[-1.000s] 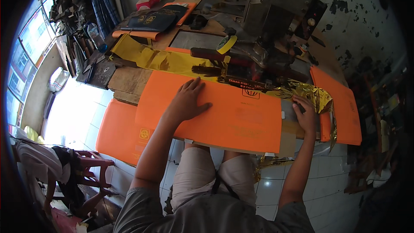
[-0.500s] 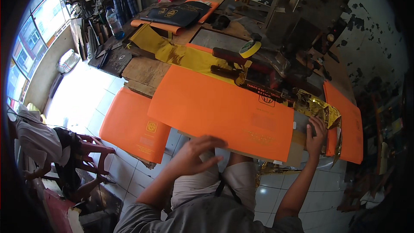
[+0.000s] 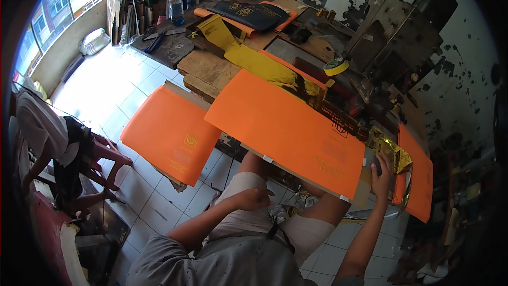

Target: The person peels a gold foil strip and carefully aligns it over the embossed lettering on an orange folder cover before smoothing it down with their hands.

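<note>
A large orange sheet (image 3: 286, 127) with a dark emblem and gold print lies in front of me on a flat board, small white tabs (image 3: 268, 159) at its near edge. My right hand (image 3: 381, 176) rests at the board's right end, next to crumpled gold foil (image 3: 389, 145), fingers stretched out. Over my lap, apart from the sheet, my left hand (image 3: 255, 198) has its fingers curled in, with nothing visible in them. A gold foil strip (image 3: 259, 69) runs along the sheet's far side to a dark metal press (image 3: 394, 34).
To the left lies a stack of orange sheets (image 3: 169, 135) with gold emblems. More orange sheets (image 3: 415, 180) hang at the right. Dark folders (image 3: 248, 15), a yellow tape roll (image 3: 336, 66) and a bottle (image 3: 176, 5) stand farther back. A person sits beside a red stool (image 3: 108, 161) at left.
My left hand has drawn back from the sheet's near edge towards my lap, and its fingers have curled in. My right hand stays by the board's right end. The view has turned.
</note>
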`<action>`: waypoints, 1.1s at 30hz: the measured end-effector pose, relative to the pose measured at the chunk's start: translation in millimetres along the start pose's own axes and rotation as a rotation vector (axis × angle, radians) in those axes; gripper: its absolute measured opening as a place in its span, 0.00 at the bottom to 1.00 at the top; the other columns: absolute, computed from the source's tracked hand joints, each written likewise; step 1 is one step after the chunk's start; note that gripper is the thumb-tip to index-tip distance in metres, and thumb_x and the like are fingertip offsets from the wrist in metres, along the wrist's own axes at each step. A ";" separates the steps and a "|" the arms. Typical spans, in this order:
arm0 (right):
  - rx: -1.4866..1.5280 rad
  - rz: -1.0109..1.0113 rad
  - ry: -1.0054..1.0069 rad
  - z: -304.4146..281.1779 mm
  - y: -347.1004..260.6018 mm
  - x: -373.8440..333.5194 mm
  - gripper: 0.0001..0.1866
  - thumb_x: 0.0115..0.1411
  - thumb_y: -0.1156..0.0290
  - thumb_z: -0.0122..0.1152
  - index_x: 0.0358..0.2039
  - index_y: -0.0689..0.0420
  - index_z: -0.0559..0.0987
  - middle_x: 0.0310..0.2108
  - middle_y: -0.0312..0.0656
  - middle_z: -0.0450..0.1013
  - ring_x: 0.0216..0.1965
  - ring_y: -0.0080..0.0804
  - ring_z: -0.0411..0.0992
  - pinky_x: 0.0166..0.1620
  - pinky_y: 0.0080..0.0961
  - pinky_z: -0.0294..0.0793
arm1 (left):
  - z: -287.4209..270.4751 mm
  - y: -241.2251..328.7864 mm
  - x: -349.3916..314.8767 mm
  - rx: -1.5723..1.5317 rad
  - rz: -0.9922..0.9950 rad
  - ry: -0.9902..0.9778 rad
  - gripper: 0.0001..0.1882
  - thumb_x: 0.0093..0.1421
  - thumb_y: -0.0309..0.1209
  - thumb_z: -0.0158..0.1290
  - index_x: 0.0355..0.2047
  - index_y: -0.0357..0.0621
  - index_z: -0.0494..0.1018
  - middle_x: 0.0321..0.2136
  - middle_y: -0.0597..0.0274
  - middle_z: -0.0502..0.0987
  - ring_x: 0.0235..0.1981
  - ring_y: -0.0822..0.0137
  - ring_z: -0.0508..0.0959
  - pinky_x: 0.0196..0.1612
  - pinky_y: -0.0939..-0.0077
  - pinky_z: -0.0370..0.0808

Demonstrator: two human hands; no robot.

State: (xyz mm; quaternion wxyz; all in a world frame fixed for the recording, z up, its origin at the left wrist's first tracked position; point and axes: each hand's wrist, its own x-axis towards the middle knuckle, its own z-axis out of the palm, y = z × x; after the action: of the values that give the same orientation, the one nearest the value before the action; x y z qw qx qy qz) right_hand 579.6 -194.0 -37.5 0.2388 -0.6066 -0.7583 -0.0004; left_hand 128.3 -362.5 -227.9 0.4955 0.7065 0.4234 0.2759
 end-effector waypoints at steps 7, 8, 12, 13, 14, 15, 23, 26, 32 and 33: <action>-0.028 0.055 -0.138 -10.4 -12.4 2.4 0.23 0.73 0.65 0.57 0.67 0.50 0.75 0.74 0.42 0.61 0.76 0.45 0.57 0.76 0.48 0.55 | -2.4 26.4 -10.4 0.029 0.027 -0.066 0.26 0.73 0.48 0.54 0.59 0.38 0.75 0.46 0.42 0.84 0.48 0.45 0.84 0.55 0.56 0.77; -0.054 0.059 -0.164 -10.0 -11.9 3.9 0.23 0.73 0.66 0.56 0.68 0.48 0.74 0.75 0.42 0.61 0.76 0.46 0.56 0.76 0.49 0.55 | -1.2 21.7 -10.7 0.017 0.067 -0.042 0.26 0.72 0.47 0.55 0.59 0.38 0.75 0.45 0.43 0.84 0.47 0.46 0.84 0.54 0.57 0.77; -0.034 0.041 -0.178 -0.7 3.3 13.2 0.25 0.72 0.70 0.52 0.69 0.47 0.72 0.75 0.43 0.59 0.76 0.49 0.56 0.76 0.50 0.55 | -15.7 44.1 -24.4 -0.045 -0.051 -0.018 0.23 0.73 0.46 0.55 0.59 0.42 0.76 0.51 0.47 0.84 0.48 0.51 0.85 0.55 0.59 0.79; -0.021 0.022 -0.180 5.0 10.8 17.0 0.26 0.71 0.71 0.51 0.70 0.48 0.72 0.76 0.43 0.59 0.75 0.50 0.56 0.76 0.50 0.55 | -16.9 42.0 -26.8 -0.055 -0.053 0.011 0.24 0.73 0.45 0.56 0.60 0.42 0.76 0.49 0.48 0.84 0.46 0.53 0.86 0.53 0.61 0.81; -0.014 0.028 -0.193 10.4 13.4 21.7 0.27 0.71 0.71 0.51 0.70 0.48 0.71 0.76 0.44 0.59 0.75 0.50 0.56 0.76 0.48 0.56 | -19.7 38.6 -29.5 -0.078 -0.048 0.017 0.23 0.72 0.44 0.57 0.60 0.42 0.76 0.49 0.48 0.84 0.46 0.54 0.86 0.52 0.62 0.81; -0.006 0.033 -0.208 12.4 10.6 24.6 0.28 0.71 0.72 0.51 0.70 0.49 0.71 0.76 0.46 0.59 0.75 0.50 0.56 0.76 0.46 0.57 | -21.3 36.4 -31.9 -0.103 -0.045 0.025 0.23 0.72 0.43 0.57 0.60 0.42 0.76 0.49 0.49 0.84 0.46 0.55 0.86 0.52 0.63 0.82; -0.015 0.098 -0.186 10.6 -15.1 24.4 0.26 0.72 0.71 0.50 0.70 0.58 0.70 0.73 0.44 0.63 0.74 0.48 0.58 0.76 0.47 0.56 | -29.6 58.6 -56.2 -0.092 -0.088 0.092 0.22 0.73 0.41 0.56 0.59 0.39 0.76 0.48 0.52 0.85 0.48 0.60 0.86 0.52 0.66 0.81; -0.094 0.086 -0.157 10.8 -21.6 21.3 0.26 0.72 0.72 0.52 0.70 0.56 0.71 0.71 0.43 0.65 0.72 0.47 0.61 0.76 0.48 0.56 | -24.3 57.0 -62.1 -0.132 -0.101 0.102 0.22 0.74 0.41 0.56 0.59 0.39 0.76 0.48 0.54 0.85 0.49 0.64 0.85 0.54 0.67 0.80; -0.005 0.007 0.007 -9.7 -29.1 5.5 0.23 0.71 0.70 0.57 0.66 0.55 0.75 0.68 0.44 0.69 0.69 0.47 0.64 0.73 0.48 0.59 | -28.5 94.3 -50.1 -0.205 0.000 0.042 0.21 0.74 0.39 0.55 0.61 0.39 0.75 0.49 0.55 0.84 0.51 0.65 0.84 0.57 0.67 0.78; -0.003 0.009 0.007 -13.6 -32.1 2.8 0.23 0.71 0.70 0.57 0.66 0.55 0.75 0.68 0.44 0.69 0.69 0.47 0.64 0.73 0.48 0.59 | -28.1 99.4 -45.6 -0.242 0.036 0.010 0.21 0.75 0.38 0.55 0.61 0.37 0.74 0.51 0.54 0.83 0.52 0.64 0.83 0.58 0.67 0.79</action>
State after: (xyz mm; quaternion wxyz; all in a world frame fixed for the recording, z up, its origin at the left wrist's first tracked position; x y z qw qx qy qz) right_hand 554.5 -203.9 -15.1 0.2405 -0.6102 -0.7548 -0.0025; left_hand 115.6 -404.1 -123.7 0.5700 0.6476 0.3765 0.3374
